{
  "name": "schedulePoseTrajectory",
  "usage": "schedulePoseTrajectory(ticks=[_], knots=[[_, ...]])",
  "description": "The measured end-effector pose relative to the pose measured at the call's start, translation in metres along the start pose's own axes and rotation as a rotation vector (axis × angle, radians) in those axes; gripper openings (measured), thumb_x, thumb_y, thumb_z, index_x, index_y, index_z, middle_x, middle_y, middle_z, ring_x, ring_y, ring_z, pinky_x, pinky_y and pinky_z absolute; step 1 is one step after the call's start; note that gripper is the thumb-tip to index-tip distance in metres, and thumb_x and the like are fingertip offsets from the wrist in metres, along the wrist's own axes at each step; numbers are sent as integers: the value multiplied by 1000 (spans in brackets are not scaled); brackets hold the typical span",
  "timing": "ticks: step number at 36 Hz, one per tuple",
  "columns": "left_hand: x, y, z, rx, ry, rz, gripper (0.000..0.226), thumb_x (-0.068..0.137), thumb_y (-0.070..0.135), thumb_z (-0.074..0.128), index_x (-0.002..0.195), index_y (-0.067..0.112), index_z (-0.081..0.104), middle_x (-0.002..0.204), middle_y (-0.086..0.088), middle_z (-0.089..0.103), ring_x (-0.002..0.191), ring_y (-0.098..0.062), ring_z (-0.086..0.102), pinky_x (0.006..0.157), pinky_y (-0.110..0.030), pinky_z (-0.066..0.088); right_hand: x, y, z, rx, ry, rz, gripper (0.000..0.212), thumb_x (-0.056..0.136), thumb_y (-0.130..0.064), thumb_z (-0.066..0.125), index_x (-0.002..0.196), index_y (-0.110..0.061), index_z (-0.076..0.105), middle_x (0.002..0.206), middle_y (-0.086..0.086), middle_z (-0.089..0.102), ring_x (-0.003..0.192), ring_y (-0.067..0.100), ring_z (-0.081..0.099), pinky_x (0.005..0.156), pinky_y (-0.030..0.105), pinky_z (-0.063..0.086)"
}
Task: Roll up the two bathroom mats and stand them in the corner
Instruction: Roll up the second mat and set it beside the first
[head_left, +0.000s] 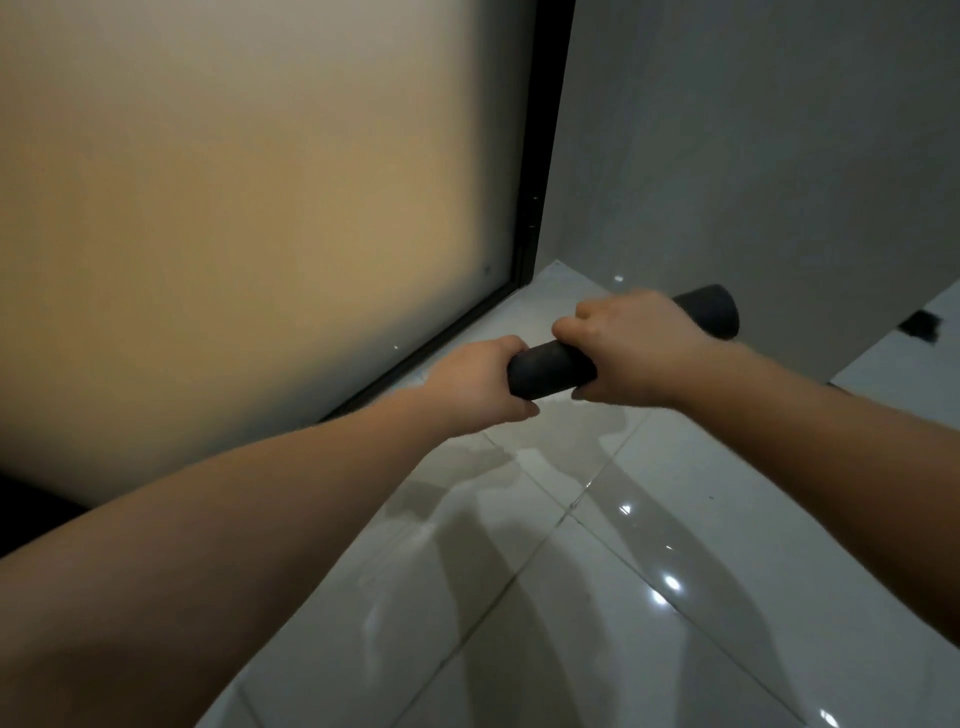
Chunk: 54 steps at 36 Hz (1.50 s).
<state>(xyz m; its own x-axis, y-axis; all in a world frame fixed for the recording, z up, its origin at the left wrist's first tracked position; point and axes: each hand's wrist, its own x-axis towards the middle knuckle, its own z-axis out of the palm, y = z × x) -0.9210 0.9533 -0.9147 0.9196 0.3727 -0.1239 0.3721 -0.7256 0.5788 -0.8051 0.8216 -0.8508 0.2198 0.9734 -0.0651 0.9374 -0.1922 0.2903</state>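
Dark grey and rolled into a tight tube, the soft bathroom mat (553, 368) lies sideways in the air above the shiny white tile floor (597, 571), near the corner where the frosted glass door (249, 208) meets the grey wall (753, 156). I see my left hand (475, 387) closed around its near end. My right hand (636, 345) is wrapped over its middle, and the far end pokes out past it.

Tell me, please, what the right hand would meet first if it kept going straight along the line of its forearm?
Probably the grey wall near the corner. The right hand, gripping the rolled mat, points up-left over bare floor tile; nothing else shows in that line, though depth is unclear.
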Motion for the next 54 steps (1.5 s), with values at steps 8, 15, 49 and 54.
schedulePoseTrajectory(ticks=[8, 15, 49, 54], knots=[[-11, 6, 34, -476, 234, -89, 45, 69, 25, 82, 102, 30, 51, 96, 4, 63, 86, -13, 59, 69, -24, 46, -13, 44, -80, 365, 289, 302, 49, 86, -59, 44, 111, -21, 63, 97, 3, 66, 89, 25, 61, 76, 43, 52], [-17, 9, 73, -682, 288, -185, 47, 69, 22, 81, 100, 33, 48, 93, 10, 60, 86, -8, 58, 64, -12, 41, 8, 14, -58, 687, 494, 296, 34, 92, -40, 48, 81, -14, 66, 86, 3, 54, 81, 18, 50, 72, 32, 41], [-196, -201, -62, -336, -268, -537, 39, 64, 38, 83, 94, 32, 59, 91, 10, 63, 89, -13, 64, 80, -31, 53, 179, -151, -14, 1050, -865, -301, 27, 67, -13, 84, 92, -17, 73, 69, 4, 69, 63, 16, 63, 52, 23, 48], [-273, -196, -93, -319, -124, -836, 48, 68, 38, 83, 108, 23, 61, 101, 8, 62, 94, -11, 59, 80, -23, 46, 189, -225, -12, 1222, -901, -471, 27, 73, -3, 78, 99, -3, 70, 57, -2, 67, 50, 10, 61, 46, 19, 47]])
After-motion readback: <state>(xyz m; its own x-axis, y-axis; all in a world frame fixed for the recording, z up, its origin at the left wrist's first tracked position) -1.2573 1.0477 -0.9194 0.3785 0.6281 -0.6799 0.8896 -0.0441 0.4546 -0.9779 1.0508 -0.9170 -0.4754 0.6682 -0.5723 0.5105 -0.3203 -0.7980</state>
